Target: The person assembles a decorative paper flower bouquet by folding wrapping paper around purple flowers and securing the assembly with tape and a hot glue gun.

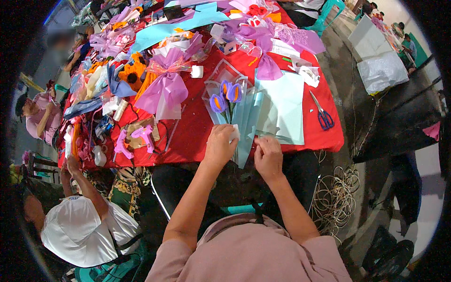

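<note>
Head view: left hand (220, 142) with its grip closed on the purple-flower bouquet (233, 93), right hand (269, 156) just beside, grip unclear.

A shared flower-craft workshop is suggested. Beyond the fingers (224, 132), a table draped in red cloth (185, 128) is heaped with purple gauzy wrapped bunches (167, 89); left of them, pink plastic glue guns (144, 135) are laid and a white-shirted co-worker (77, 230) is seated; right of them, blue-handled metal scissors (321, 111) are placed.
</note>
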`<state>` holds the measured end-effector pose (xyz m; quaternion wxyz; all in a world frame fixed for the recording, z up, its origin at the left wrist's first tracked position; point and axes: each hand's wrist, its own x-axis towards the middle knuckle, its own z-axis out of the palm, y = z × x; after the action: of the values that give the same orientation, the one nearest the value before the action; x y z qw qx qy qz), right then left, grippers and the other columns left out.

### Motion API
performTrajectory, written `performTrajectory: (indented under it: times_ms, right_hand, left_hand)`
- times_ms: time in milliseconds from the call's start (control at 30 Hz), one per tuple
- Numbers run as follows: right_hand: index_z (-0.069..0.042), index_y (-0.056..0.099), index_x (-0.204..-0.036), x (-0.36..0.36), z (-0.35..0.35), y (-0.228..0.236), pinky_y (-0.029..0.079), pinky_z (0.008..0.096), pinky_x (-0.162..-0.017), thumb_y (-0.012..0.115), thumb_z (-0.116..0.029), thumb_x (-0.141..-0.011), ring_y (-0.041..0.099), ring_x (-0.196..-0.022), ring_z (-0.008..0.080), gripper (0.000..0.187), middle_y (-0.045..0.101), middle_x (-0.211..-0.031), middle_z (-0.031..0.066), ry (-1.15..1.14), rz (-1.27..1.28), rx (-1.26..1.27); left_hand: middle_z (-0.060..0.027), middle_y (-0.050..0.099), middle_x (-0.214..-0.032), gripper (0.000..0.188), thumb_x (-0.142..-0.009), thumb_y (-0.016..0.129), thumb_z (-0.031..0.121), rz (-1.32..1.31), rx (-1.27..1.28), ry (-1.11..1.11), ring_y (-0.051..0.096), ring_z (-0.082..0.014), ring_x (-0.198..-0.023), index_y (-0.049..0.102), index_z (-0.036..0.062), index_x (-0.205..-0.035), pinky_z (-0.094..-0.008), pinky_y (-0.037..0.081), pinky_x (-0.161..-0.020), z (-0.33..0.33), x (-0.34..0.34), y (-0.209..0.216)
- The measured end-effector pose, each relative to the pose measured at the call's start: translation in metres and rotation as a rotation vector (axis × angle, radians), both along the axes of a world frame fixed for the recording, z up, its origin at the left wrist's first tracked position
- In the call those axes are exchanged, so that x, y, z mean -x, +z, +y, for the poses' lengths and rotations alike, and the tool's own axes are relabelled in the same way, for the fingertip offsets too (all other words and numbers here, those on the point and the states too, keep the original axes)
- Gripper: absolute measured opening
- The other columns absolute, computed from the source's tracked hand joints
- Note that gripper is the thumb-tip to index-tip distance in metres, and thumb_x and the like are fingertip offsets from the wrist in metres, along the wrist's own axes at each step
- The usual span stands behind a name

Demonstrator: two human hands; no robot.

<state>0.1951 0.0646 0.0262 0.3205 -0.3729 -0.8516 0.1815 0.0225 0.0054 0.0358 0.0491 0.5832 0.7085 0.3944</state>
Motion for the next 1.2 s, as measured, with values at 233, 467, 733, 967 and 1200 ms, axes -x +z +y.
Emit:
performTrajectory:
  times_ms: [233, 467, 733, 967, 1200]
  right_hand:
    - [-0.001, 0.067, -0.089, -0.012, -0.005, 0.03, 0.05, 0.0403, -0.081, 0.057, -0.001, -0.071, 0.062, -0.094, 0.0356, 0.02, 0.064, -0.1, 0.02, 0.527, -0.342, 0.293]
    - [-0.002, 0.062, -0.075, -0.001, 0.011, 0.01, 0.051, 0.05, -0.075, 0.055, -0.001, -0.066, 0.061, -0.076, 0.0415, 0.012, 0.06, -0.075, 0.0214, 0.465, -0.126, 0.003]
    - [0.0, 0.069, -0.088, -0.011, -0.006, 0.007, 0.053, 0.0391, -0.065, 0.065, -0.016, -0.081, 0.068, -0.066, 0.03, 0.018, 0.067, -0.076, 0.0177, 0.036, 0.097, 0.45]
    - [0.0, 0.069, -0.081, 0.024, 0.027, -0.031, 0.052, 0.0402, -0.064, 0.075, -0.023, -0.074, 0.068, -0.067, 0.0313, 0.025, 0.068, -0.072, 0.017, -0.28, 0.036, 0.524]
    - [-0.001, 0.068, -0.074, 0.033, 0.029, -0.033, 0.051, 0.0434, -0.065, 0.076, -0.022, -0.072, 0.067, -0.069, 0.0346, 0.023, 0.067, -0.072, 0.0182, -0.307, 0.025, 0.596]
  left_hand:
    - [-0.0149, 0.067, -0.104, 0.022, -0.069, 0.067, 0.001, -0.02, 0.008, -0.042, 0.06, -0.036, -0.098, 0.068, -0.0008, -0.091, -0.043, 0.049, -0.087, -0.004, 0.009, -0.007]
    - [-0.0148, 0.068, -0.107, 0.023, -0.069, 0.07, 0.003, -0.029, 0.061, -0.054, 0.061, -0.0351, -0.101, 0.069, -0.0004, -0.091, -0.0423, 0.049, -0.09, 0.0, 0.006, -0.004]
    - [-0.0151, 0.066, -0.109, 0.028, -0.068, 0.07, 0.003, -0.056, 0.04, -0.052, 0.059, -0.0353, -0.104, 0.068, 0.0004, -0.096, -0.0428, 0.048, -0.091, -0.002, 0.012, -0.005]
    - [-0.0175, 0.064, -0.111, 0.046, -0.064, 0.074, 0.005, 0.104, 0.022, -0.03, 0.057, -0.0386, -0.104, 0.066, 0.0029, -0.109, -0.0442, 0.047, -0.092, 0.004, 0.01, 0.015]
    - [-0.0188, 0.064, -0.111, 0.045, -0.064, 0.073, 0.006, 0.003, 0.101, -0.074, 0.057, -0.0387, -0.103, 0.067, 0.0017, -0.108, -0.0443, 0.047, -0.091, 0.005, 0.014, 0.008]
